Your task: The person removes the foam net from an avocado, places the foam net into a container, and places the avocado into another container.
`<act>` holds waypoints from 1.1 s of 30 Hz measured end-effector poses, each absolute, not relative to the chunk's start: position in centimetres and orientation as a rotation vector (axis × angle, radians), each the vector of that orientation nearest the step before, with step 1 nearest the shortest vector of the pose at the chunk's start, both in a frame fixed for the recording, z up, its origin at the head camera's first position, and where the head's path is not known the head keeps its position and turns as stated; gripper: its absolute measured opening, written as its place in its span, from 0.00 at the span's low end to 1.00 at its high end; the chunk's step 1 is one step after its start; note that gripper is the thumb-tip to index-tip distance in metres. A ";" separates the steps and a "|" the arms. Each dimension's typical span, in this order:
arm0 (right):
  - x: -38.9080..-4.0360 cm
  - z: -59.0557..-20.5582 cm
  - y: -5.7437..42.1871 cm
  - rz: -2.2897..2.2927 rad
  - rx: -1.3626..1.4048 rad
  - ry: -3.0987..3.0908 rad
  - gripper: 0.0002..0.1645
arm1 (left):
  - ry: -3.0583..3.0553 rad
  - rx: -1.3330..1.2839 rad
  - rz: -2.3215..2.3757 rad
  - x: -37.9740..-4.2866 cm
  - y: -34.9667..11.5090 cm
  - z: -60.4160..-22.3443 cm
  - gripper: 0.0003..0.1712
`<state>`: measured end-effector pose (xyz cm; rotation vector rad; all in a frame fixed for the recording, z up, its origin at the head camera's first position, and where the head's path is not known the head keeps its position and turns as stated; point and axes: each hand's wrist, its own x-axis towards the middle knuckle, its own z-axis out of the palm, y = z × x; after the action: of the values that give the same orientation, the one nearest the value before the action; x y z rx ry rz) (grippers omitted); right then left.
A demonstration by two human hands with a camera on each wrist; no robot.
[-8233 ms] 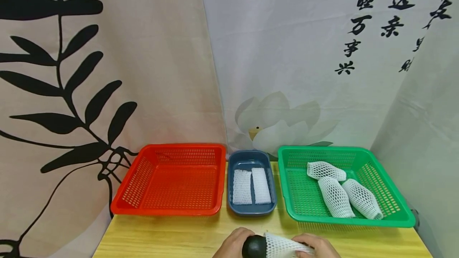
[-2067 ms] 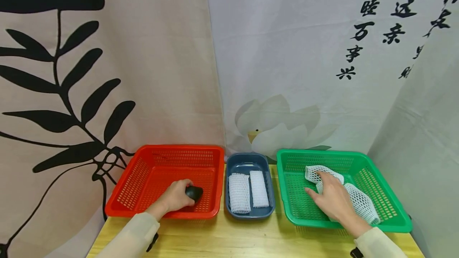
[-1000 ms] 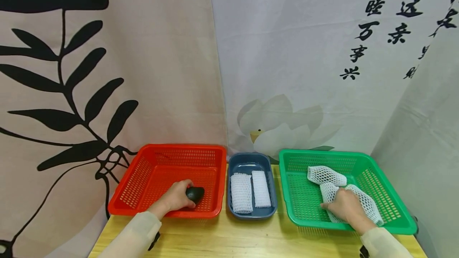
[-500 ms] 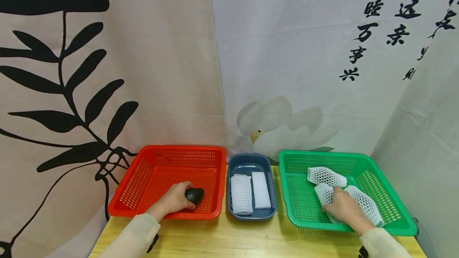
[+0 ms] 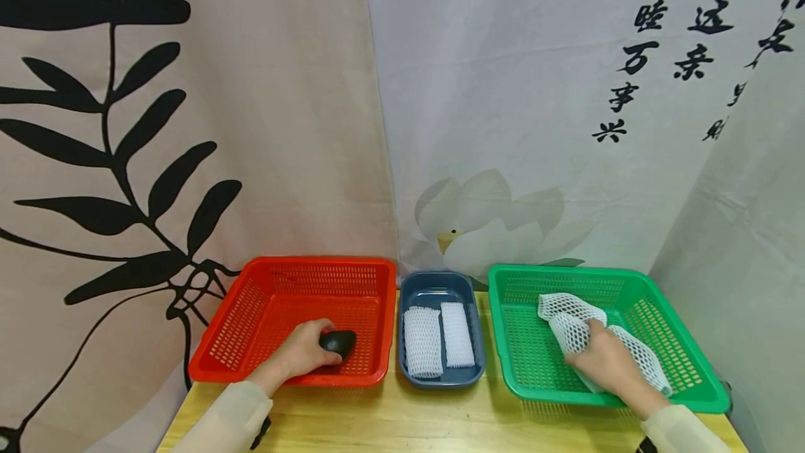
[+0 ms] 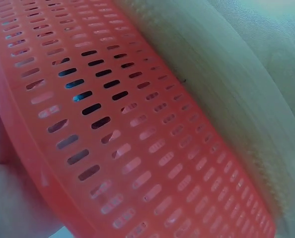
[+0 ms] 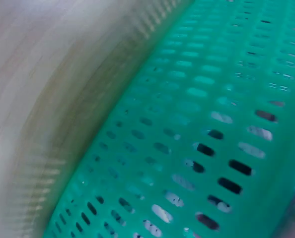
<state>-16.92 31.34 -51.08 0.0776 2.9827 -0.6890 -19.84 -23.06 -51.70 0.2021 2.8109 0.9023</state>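
Behind the pale wooden worktop (image 5: 440, 421) we see light cloth hangings (image 5: 302, 124), printed with black leaves (image 5: 214, 217), a faint white flower (image 5: 490, 240) and dark characters (image 5: 650, 14). We find the light soft, the cloth gently creased.

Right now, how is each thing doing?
Left hand: holding dark oval thing.
Dark oval thing: uncovered, inside red basket.
Red basket: upright.
Two thin net sleeves: flat, inside blue tray.
Blue tray: upright.
Right hand: gripping middle plump sleeve.
Middle plump sleeve: held, partly hidden.
Rear plump sleeve: not held.
Right plump sleeve: partly hidden.
Green basket: upright, holding three plump sleeves.
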 end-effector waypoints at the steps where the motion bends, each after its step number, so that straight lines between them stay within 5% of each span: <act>1: -16.8 -51.0 31.3 -0.693 0.067 2.998 0.56 | 2.816 0.196 0.911 -19.8 -23.1 -51.6 0.35; 14: -15.8 -49.0 30.9 -0.702 0.048 3.141 0.54 | 2.911 0.164 0.991 -19.2 -23.4 -50.4 0.31; 33: -13.6 -46.3 28.3 -0.915 -0.065 3.216 0.53 | 2.953 0.236 1.220 -16.9 -22.5 -47.7 0.36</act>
<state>-13.56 28.27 -46.35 -0.0652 3.2159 -0.9146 -16.90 -22.54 -47.72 0.2364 2.9533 1.2196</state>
